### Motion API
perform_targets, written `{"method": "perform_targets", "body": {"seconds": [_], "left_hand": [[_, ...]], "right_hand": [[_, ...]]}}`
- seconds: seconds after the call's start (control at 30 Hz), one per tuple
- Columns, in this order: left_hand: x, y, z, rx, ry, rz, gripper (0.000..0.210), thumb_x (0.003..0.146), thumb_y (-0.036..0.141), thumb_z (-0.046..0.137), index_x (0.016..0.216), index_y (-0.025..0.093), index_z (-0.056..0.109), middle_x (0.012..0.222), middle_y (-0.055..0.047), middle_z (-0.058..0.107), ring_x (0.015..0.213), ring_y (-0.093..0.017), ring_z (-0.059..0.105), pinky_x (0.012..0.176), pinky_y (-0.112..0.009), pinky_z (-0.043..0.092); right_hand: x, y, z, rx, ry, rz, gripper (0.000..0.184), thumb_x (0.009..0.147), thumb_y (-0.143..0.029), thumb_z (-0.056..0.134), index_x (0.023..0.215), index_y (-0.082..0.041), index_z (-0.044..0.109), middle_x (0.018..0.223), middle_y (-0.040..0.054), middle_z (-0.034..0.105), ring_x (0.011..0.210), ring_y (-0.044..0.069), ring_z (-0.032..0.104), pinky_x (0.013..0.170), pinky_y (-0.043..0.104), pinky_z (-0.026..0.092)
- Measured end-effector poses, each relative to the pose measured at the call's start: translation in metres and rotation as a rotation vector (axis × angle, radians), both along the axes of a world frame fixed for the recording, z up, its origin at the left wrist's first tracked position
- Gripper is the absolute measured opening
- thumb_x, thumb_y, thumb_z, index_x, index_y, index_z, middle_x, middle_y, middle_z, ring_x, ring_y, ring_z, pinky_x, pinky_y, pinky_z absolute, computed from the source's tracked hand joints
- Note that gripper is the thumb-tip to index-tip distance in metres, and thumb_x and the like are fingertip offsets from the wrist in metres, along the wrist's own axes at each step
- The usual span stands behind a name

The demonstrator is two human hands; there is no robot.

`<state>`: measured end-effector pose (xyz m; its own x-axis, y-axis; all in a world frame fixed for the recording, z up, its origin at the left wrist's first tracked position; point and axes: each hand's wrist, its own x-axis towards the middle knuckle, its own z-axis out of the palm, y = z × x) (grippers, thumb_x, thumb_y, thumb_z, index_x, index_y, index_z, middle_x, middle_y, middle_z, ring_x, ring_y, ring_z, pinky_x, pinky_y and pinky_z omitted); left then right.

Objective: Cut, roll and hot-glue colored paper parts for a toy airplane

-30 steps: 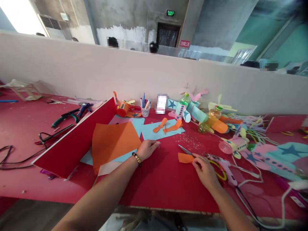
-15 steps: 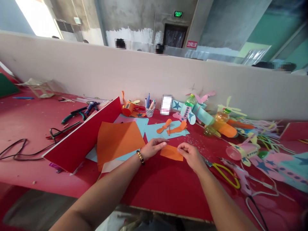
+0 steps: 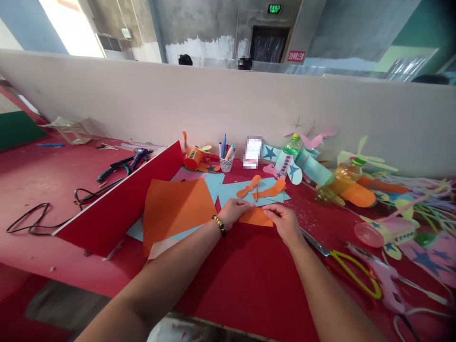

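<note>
Two bare hands meet over a small orange card (image 3: 255,218) at the middle of a red worktop (image 3: 242,275). The right hand (image 3: 285,223) pinches the card near its far right corner; the left hand (image 3: 235,213) has its fingers drawn narrow at the far edge — whether they grip it, one cannot tell. Just beyond lies an orange propeller (image 3: 249,186) on blue paper (image 3: 230,194), with a larger orange sheet (image 3: 180,204) to the left. Yellow-handled scissors (image 3: 325,250) rest beside the right forearm — a pink glue gun (image 3: 383,273) just past them. Behind stand a pen cup (image 3: 225,164) and a phone (image 3: 252,153).
</note>
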<state>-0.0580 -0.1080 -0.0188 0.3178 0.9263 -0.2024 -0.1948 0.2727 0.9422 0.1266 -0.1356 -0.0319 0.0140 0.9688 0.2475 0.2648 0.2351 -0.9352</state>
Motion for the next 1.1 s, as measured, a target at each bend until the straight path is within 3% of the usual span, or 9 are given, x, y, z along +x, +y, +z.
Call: {"method": "perform_targets", "body": {"seconds": [0.13,0.33,0.53,0.87,1.1], "left_hand": [[0.001,-0.001,-0.002,-0.050,-0.115,-0.055,0.042,0.061,0.047,0.073,0.081,0.010,0.069,0.080,-0.010,0.069,0.072,-0.020,0.064,0.068,-0.031,0.050],[0.001,-0.004,0.001,-0.142,-0.054,-0.076,0.040,0.058,0.045,0.076,0.079,0.012,0.068,0.078,-0.008,0.069,0.069,-0.019,0.064,0.060,-0.029,0.051],[-0.001,0.000,-0.007,-0.106,-0.126,-0.080,0.040,0.052,0.036,0.081,0.078,0.009,0.069,0.077,-0.010,0.070,0.075,-0.020,0.065,0.073,-0.031,0.050],[-0.003,0.001,-0.009,-0.036,-0.029,-0.073,0.041,0.050,0.039,0.081,0.076,0.010,0.069,0.073,-0.009,0.069,0.068,-0.018,0.064,0.068,-0.031,0.049],[-0.002,-0.001,-0.009,0.111,0.106,-0.062,0.037,0.055,0.041,0.078,0.077,0.012,0.071,0.071,-0.006,0.069,0.065,-0.015,0.061,0.063,-0.026,0.047]], "right_hand": [[0.001,-0.003,0.006,0.043,-0.083,-0.016,0.015,0.076,-0.030,0.061,0.085,-0.021,0.070,0.081,0.0031,0.070,0.077,0.020,0.062,0.073,0.031,0.046],[-0.001,-0.005,0.009,0.094,-0.152,-0.007,0.013,0.077,-0.026,0.060,0.084,-0.022,0.070,0.081,0.0026,0.070,0.076,0.019,0.063,0.072,0.030,0.047],[-0.001,-0.005,0.004,0.076,-0.128,-0.013,0.013,0.077,-0.029,0.062,0.084,-0.022,0.070,0.079,0.0023,0.070,0.076,0.019,0.062,0.071,0.031,0.047],[-0.006,-0.010,0.008,-0.008,0.093,-0.002,0.015,0.073,-0.033,0.066,0.080,-0.021,0.071,0.077,0.0023,0.070,0.077,0.020,0.061,0.073,0.032,0.047],[-0.006,-0.009,0.010,-0.099,0.072,-0.025,0.022,0.072,-0.040,0.066,0.077,-0.019,0.072,0.078,0.0035,0.071,0.079,0.023,0.062,0.073,0.034,0.047]]}}
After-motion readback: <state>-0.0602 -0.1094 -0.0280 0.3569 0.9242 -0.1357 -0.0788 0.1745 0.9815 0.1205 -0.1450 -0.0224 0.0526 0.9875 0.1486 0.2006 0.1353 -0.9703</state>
